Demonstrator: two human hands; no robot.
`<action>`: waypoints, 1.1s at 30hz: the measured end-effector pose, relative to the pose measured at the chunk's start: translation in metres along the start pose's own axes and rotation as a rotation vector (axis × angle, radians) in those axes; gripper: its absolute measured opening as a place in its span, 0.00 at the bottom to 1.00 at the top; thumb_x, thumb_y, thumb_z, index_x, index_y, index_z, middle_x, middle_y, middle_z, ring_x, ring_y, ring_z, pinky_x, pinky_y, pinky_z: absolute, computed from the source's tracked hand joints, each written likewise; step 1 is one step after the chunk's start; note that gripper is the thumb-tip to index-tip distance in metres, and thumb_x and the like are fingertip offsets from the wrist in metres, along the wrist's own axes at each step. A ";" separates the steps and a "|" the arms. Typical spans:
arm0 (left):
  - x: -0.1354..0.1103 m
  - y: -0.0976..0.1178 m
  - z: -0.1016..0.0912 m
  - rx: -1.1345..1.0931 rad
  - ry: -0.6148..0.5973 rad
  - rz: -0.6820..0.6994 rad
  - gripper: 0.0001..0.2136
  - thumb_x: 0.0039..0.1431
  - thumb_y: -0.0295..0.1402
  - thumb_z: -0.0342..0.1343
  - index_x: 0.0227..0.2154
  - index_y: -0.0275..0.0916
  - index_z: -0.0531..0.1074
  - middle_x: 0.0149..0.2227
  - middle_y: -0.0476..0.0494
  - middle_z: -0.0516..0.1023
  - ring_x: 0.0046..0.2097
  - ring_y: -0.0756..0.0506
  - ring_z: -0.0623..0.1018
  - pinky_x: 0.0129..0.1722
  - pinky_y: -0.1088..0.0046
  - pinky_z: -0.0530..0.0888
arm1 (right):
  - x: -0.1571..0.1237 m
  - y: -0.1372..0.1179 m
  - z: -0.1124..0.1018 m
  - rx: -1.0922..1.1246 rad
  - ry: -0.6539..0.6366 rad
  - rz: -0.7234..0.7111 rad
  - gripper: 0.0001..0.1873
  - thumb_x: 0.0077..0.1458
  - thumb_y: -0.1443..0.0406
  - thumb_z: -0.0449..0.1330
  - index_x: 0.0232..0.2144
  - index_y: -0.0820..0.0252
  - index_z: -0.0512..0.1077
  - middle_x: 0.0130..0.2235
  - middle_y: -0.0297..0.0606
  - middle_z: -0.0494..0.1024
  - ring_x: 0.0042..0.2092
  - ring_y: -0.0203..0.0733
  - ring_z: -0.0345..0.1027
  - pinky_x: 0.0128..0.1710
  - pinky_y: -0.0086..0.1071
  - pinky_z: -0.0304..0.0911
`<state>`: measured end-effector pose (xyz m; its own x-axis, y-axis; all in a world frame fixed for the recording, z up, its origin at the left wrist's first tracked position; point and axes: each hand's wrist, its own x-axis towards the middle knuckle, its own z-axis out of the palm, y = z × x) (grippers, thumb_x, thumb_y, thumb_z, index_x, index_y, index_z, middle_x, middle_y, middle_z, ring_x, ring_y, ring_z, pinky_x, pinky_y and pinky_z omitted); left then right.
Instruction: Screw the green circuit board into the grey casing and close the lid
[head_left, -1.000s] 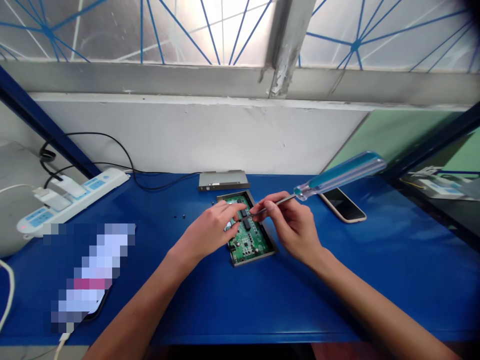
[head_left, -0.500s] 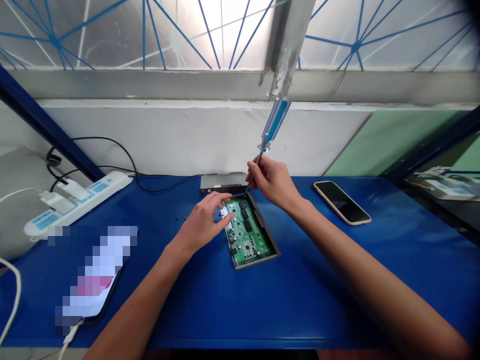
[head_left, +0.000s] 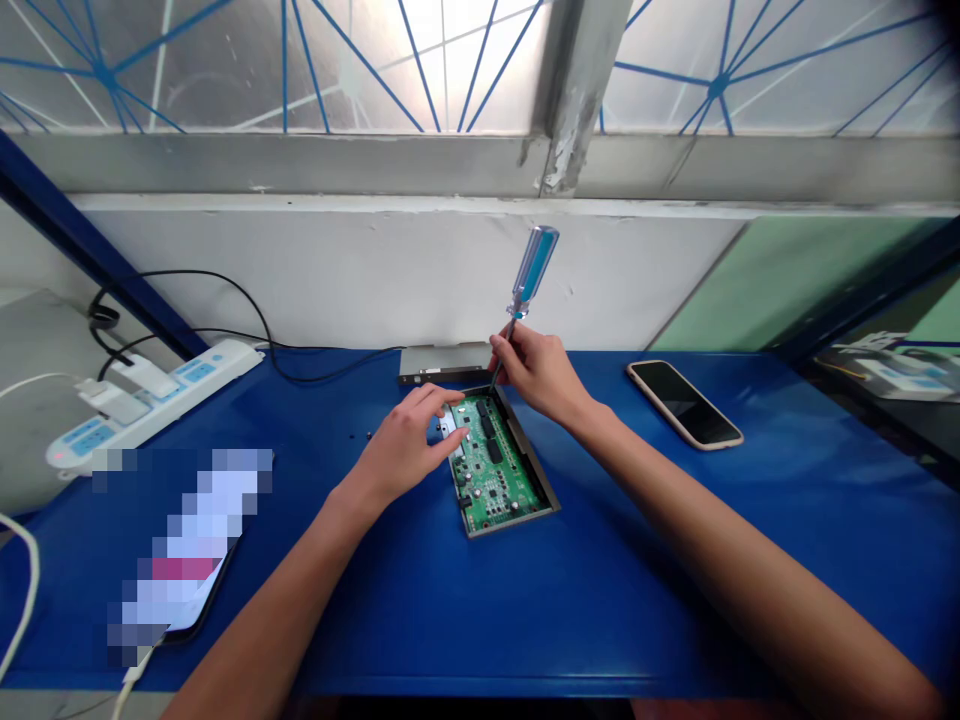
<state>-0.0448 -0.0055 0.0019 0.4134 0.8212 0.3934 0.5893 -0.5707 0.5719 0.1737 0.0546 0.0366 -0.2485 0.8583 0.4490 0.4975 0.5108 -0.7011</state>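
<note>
My right hand (head_left: 536,370) pinches the shaft of a screwdriver (head_left: 535,265) with a clear and blue handle. The screwdriver stands nearly upright, leaning slightly right, with its tip down at the back corner of an open metal case (head_left: 551,497). A green circuit board (head_left: 499,490) with black chips lies inside the case. My left hand (head_left: 409,435) holds the case by its left side near the back corner, thumb over the board and forefinger along the back edge. Whether a screw sits under the tip is too small to tell.
Behind the case lies a grey metal cover (head_left: 442,360). A phone (head_left: 686,405) rests to the right, another phone (head_left: 199,600) with a cable to the left. A power strip (head_left: 157,400) with plugs stands at the left. Tiny dark screws (head_left: 368,435) lie beside my left hand.
The screwdriver handle has come down and a little left, and is more upright. My right hand has shifted slightly left with it. The left hand stays at the case.
</note>
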 end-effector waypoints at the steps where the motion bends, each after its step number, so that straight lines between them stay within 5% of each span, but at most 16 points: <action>1: 0.000 0.000 0.000 0.003 -0.001 0.000 0.14 0.64 0.32 0.60 0.52 0.40 0.72 0.48 0.41 0.77 0.43 0.45 0.78 0.43 0.65 0.76 | 0.000 0.000 0.000 0.001 -0.003 -0.001 0.15 0.69 0.57 0.53 0.31 0.57 0.68 0.27 0.36 0.79 0.26 0.37 0.72 0.32 0.33 0.65; 13: 0.004 -0.005 0.004 -0.027 0.059 -0.004 0.10 0.65 0.33 0.58 0.48 0.38 0.75 0.45 0.41 0.79 0.42 0.45 0.78 0.42 0.66 0.76 | 0.003 0.001 -0.002 0.043 -0.068 0.028 0.22 0.65 0.50 0.58 0.27 0.60 0.74 0.24 0.36 0.78 0.25 0.38 0.71 0.30 0.33 0.64; 18: 0.038 -0.006 0.003 -0.127 0.044 -0.105 0.11 0.61 0.32 0.61 0.46 0.38 0.77 0.44 0.40 0.82 0.43 0.44 0.80 0.40 0.67 0.76 | 0.006 0.005 -0.001 -0.051 -0.042 -0.011 0.25 0.63 0.50 0.59 0.22 0.60 0.73 0.20 0.34 0.72 0.25 0.37 0.64 0.29 0.33 0.57; 23: 0.081 -0.008 0.018 -0.320 -0.016 -0.135 0.06 0.51 0.29 0.66 0.33 0.34 0.78 0.33 0.42 0.83 0.36 0.43 0.81 0.36 0.70 0.75 | 0.007 0.008 0.003 -0.110 0.013 -0.120 0.22 0.63 0.56 0.61 0.19 0.60 0.71 0.26 0.35 0.70 0.28 0.36 0.62 0.31 0.33 0.55; 29: 0.084 -0.006 0.051 -0.537 0.276 -0.213 0.05 0.51 0.27 0.63 0.32 0.33 0.77 0.31 0.43 0.83 0.35 0.43 0.83 0.35 0.73 0.76 | 0.006 0.011 0.006 -0.089 0.051 -0.110 0.24 0.62 0.58 0.62 0.17 0.59 0.65 0.23 0.31 0.63 0.26 0.34 0.57 0.29 0.33 0.51; 33: 0.076 0.000 0.057 -0.664 0.322 -0.221 0.11 0.52 0.33 0.67 0.36 0.33 0.77 0.33 0.40 0.85 0.38 0.41 0.85 0.39 0.71 0.78 | 0.006 0.009 0.005 -0.090 0.031 -0.086 0.24 0.62 0.57 0.62 0.17 0.59 0.64 0.24 0.31 0.64 0.26 0.34 0.58 0.29 0.32 0.52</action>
<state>0.0256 0.0565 -0.0094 0.0522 0.9345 0.3521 0.0521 -0.3546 0.9336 0.1725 0.0643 0.0303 -0.2683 0.8089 0.5231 0.5484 0.5747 -0.6074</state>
